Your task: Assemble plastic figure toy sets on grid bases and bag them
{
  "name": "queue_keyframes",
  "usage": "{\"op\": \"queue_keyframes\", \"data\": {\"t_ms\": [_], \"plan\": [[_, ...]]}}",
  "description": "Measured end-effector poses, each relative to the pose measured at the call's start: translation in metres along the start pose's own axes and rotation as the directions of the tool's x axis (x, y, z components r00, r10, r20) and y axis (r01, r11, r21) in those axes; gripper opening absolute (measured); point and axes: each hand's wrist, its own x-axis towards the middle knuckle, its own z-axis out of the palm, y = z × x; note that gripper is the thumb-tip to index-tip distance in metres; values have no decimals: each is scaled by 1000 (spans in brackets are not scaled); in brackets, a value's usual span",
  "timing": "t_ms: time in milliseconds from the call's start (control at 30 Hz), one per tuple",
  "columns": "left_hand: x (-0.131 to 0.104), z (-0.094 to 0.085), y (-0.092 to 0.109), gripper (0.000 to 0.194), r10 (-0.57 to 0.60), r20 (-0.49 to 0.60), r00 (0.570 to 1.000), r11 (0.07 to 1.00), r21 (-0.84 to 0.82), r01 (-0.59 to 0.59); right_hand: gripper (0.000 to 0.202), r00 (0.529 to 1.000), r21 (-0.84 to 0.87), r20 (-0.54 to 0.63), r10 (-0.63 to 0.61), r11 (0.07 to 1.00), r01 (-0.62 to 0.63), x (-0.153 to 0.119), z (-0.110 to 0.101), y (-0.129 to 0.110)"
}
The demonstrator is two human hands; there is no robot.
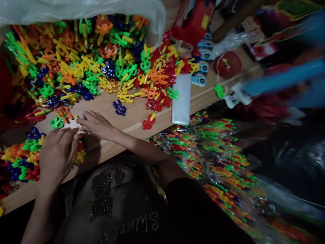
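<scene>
In the head view, the person's right hand (95, 124) reaches in over the wood-grain tabletop (133, 123), its thumb and fingers pinched together on a small pale-yellow stub (77, 118). The left hand (58, 152) is just beside it, back upward, fingers together and slightly curved; whether they grip anything cannot be told. The stub lies between the 2 hands, near 1 bright green plastic figure (57, 122) and orange plastic pieces (64, 114). Beyond the hands spreads a large heap of glossy yellow, orange, green, dark blue and red plastic pieces (83, 69), under the edge of a translucent whitish plastic sheet (83, 8). A smaller multicoloured plastic cluster (24, 159) sits by the left hand. 1 dark blue plastic piece (119, 107) lies apart, right of the hands. Farther right are a flat whitish plastic packet (181, 100) and a round red dish (235, 64); below the table edge are clear plastic bags filled with coloured pieces (215, 149).
</scene>
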Motion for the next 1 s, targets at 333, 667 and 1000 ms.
{"op": "queue_keyframes", "data": {"t_ms": [333,667,1000], "plan": [[14,9,19,39,111,67,992,990,-98,-104,30,990,-74,29,141,988,-138,5,-18,1],[77,-12,18,40,349,252,903,914,-305,-268,36,919,202,-154,362,922,-329,-54,-42,41],[206,76,78,35,490,529,693,871,-261,-416,41,701,427,-426,572,810,-401,-123,-55,70]]}}
